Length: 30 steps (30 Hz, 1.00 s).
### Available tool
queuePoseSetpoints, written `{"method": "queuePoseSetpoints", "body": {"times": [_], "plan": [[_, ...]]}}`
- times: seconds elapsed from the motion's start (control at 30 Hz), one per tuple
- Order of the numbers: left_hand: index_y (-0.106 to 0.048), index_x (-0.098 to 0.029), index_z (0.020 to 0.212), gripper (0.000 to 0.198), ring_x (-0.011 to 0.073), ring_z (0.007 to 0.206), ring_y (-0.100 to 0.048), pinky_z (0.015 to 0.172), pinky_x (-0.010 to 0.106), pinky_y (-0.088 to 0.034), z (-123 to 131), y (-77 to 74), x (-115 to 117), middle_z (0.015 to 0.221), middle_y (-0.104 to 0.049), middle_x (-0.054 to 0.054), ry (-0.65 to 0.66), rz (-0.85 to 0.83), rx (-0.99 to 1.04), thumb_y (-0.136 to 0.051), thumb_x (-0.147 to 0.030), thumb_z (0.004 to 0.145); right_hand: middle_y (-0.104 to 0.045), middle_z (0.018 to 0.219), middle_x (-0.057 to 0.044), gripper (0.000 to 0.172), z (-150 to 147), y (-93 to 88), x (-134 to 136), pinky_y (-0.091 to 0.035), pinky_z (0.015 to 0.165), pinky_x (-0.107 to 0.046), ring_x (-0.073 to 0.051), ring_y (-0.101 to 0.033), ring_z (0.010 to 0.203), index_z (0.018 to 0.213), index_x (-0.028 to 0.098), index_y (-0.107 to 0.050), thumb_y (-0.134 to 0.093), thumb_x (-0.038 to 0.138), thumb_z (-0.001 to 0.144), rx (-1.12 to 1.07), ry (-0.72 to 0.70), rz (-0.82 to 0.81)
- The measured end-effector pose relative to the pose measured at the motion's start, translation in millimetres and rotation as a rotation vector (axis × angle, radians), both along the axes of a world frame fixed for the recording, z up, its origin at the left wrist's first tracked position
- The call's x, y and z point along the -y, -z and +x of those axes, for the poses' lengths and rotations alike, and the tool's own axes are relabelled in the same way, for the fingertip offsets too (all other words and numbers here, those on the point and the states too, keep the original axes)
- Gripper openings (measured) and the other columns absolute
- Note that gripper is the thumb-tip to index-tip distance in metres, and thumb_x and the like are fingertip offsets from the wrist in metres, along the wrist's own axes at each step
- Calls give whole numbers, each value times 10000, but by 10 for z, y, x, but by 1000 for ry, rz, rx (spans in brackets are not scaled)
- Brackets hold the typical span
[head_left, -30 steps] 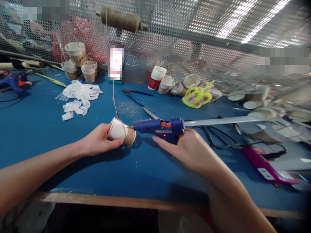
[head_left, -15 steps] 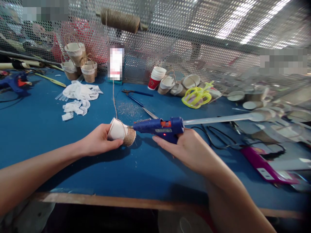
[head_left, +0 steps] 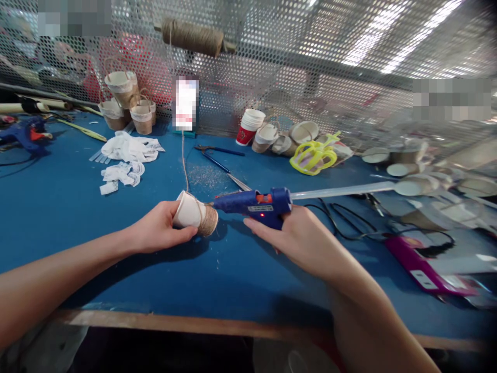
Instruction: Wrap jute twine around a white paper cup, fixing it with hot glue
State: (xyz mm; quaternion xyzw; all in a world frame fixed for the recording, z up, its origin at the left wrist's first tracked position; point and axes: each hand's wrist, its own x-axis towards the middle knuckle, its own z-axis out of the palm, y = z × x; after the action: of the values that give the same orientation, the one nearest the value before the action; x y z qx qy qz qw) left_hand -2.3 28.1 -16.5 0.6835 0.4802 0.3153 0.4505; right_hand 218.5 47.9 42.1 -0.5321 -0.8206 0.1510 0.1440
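Note:
My left hand [head_left: 165, 226] grips a white paper cup [head_left: 188, 210] tilted on its side, its mouth toward the left. Brown twine [head_left: 208, 221] is wound round the lower part of the cup. A strand [head_left: 184, 160] rises from the cup toward the twine spool [head_left: 192, 37] at the back. In my right hand [head_left: 297, 235] is a blue glue gun [head_left: 252, 203] with a small red light lit. Its nozzle touches or nearly touches the cup beside the wound twine. A long clear glue stick [head_left: 341, 191] sticks out of the gun's rear.
Blue-handled pliers [head_left: 221, 151] and scissors [head_left: 227, 170] lie beyond the cup. White lace strips [head_left: 130, 147] are at left, with twine-wrapped cups [head_left: 142, 116] behind. Another blue glue gun [head_left: 27, 135] lies far left. A purple power strip [head_left: 411, 264] and black cables are at right.
The twine on the cup now leads across at a slightly different slant near the nozzle. Both hands keep their hold, and the view has shifted slightly.

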Motion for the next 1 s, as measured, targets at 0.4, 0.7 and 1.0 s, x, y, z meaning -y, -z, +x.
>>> {"method": "queuePoseSetpoints", "body": {"times": [0.4,0.7,1.0], "plan": [[-599,-77,884,274,151,680,-574,645,259,-468,8,-9,3,798,-648,65,-5,-22,9,-552,-263,689,-318,358,67,377,1,-27,45,-235,349,-214,-52,-274,342,423,202,-354,-540,343,720,15,-2,65],[-595,-76,881,267,148,667,-567,634,258,-460,-3,-10,6,778,-635,59,4,-17,-17,-544,-265,699,-259,318,65,442,22,-29,56,-202,321,-216,-53,-257,317,372,208,-319,-539,369,720,35,13,46],[-594,-80,904,277,152,691,-566,650,258,-454,3,-20,6,809,-631,61,15,-23,-2,-552,-258,696,-210,306,76,374,23,-56,80,-183,323,-229,-57,-219,302,416,211,-359,-509,351,729,60,-9,42]]}}
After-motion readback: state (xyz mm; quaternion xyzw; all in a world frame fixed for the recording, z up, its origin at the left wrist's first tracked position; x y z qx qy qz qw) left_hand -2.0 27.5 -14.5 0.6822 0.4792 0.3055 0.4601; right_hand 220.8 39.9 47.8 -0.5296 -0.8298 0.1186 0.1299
